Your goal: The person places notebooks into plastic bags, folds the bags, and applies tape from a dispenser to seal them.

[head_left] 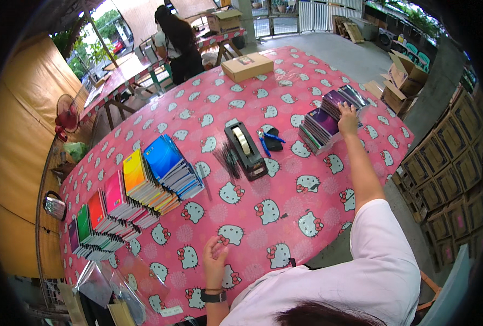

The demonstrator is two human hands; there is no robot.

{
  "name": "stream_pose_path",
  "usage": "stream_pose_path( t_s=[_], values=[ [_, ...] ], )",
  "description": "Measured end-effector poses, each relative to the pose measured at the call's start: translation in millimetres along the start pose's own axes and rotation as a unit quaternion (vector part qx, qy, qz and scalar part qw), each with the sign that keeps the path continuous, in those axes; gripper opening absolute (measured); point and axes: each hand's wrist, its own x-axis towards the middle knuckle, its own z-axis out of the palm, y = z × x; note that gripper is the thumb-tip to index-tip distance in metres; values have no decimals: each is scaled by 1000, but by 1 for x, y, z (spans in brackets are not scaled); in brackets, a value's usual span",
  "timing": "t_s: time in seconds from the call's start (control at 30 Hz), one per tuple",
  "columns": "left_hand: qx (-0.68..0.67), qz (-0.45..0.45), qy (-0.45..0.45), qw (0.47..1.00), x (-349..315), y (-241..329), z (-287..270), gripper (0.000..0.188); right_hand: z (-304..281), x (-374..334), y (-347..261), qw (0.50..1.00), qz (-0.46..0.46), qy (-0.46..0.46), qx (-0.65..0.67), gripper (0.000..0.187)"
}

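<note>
Found purple-covered notebooks (321, 121) in stacked rows beneath and left of the right hand (348, 118), on the pink cat-print tablecloth (263, 233). Observed right fingers resting over the covers, somewhat apart; cannot tell whether clamped on any copy. Noted clear plastic film (334, 143) at the near edge of the stack, just below the right hand (wrapper or loose sheet, not determinable). Recorded left hand (214, 256) holding nothing, fingers loosely curled, well apart from the stack. Judged step in hand: handling the purple rows, whether placing, straightening or taking up not determinable. Judged next move to call for even pressure along the stack edges, to keep slick covers from sliding. Located left of the right hand: blue-handled pliers (263, 144), then black tape dispenser (245, 152), then thin black strips (229, 161). Located ahead and left of the left hand: colour-grouped notebooks (135, 169), blue through green.
</note>
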Motion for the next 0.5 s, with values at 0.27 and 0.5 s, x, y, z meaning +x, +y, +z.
stream_pose_path(
  t_s=[0.27,0.5],
  values=[
    [48,-3,161,986,-40,-15,-72,33,24,35,1,983,-144,110,-36,46],
    [227,72,395,887,-64,-45,-202,17,-15,-89,-73,860,-73,-153,480,24]
  ],
)
